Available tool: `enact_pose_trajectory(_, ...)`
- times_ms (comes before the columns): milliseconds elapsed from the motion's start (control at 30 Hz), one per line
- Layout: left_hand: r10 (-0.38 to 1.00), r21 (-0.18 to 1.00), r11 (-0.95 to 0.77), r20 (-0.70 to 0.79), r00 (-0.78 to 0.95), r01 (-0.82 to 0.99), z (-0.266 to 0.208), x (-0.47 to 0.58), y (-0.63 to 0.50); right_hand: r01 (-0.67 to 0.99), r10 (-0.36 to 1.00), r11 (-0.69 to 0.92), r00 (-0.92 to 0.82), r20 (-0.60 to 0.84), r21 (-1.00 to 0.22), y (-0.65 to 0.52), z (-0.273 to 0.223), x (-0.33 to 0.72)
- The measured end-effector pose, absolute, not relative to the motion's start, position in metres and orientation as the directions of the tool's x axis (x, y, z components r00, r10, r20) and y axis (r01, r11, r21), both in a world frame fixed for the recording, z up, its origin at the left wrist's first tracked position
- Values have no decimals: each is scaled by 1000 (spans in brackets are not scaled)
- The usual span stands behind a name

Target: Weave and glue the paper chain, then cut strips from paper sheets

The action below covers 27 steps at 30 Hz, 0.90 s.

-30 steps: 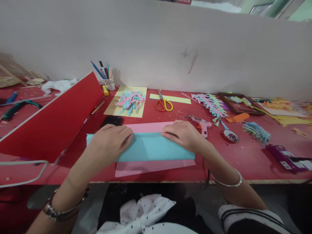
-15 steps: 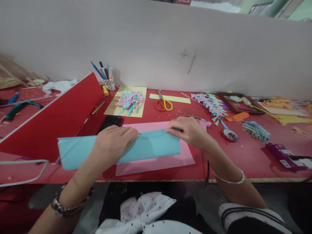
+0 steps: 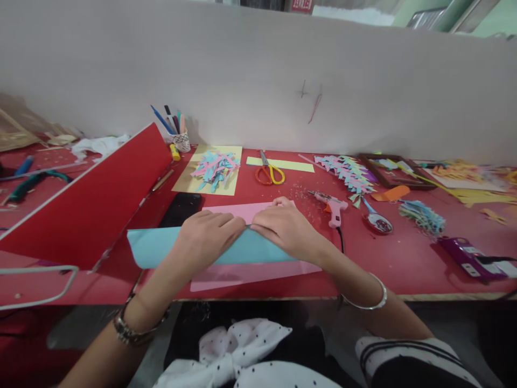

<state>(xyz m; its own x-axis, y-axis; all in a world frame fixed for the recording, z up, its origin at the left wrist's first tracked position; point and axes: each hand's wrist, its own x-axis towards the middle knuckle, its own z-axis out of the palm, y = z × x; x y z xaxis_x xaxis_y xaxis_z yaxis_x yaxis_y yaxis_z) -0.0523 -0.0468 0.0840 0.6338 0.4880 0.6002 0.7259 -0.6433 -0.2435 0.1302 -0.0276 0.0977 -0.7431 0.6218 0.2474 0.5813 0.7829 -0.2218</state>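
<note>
A long sheet of light blue paper [image 3: 155, 247], seemingly folded or rolled along its far edge, lies over a pink sheet [image 3: 242, 277]. My left hand [image 3: 210, 235] is closed over the far edge of the blue paper near its middle. Right beside it, my right hand [image 3: 285, 229] grips the same edge with bent fingers. The thumbs almost meet. A small dark thing shows between them, too little of it to name. Beyond my right hand lies a pink glue gun [image 3: 334, 207]. A black phone [image 3: 181, 209] rests behind my left hand.
Scissors [image 3: 270, 173] lie behind the paper, near a pile of paper strips [image 3: 216, 168] and a cup of pens [image 3: 180, 141]. A red board [image 3: 100, 199] leans at left. On the right are a spoon [image 3: 379, 222], a braided paper strip [image 3: 345, 171] and a purple device [image 3: 470, 258].
My right hand has slid left along the blue paper to beside my left hand, uncovering the glue gun. My left hand and the paper have moved right.
</note>
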Motion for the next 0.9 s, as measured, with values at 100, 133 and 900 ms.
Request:
enact_pose_trajectory(100,501,-212,-626,628,596,750,76,-57,-46,572,639,767,-725,257,-290,-24,98,149)
enact_pose_trajectory(133,507,-213,-620,626,593,755,73,-60,-46,576,644,762,-721,255,-295,-23,98,155)
enact_pose_trajectory(900,807,-56,-590,-56,588,805,9,-30,-4,869,858,480,-494,-140,-119,2,11,133)
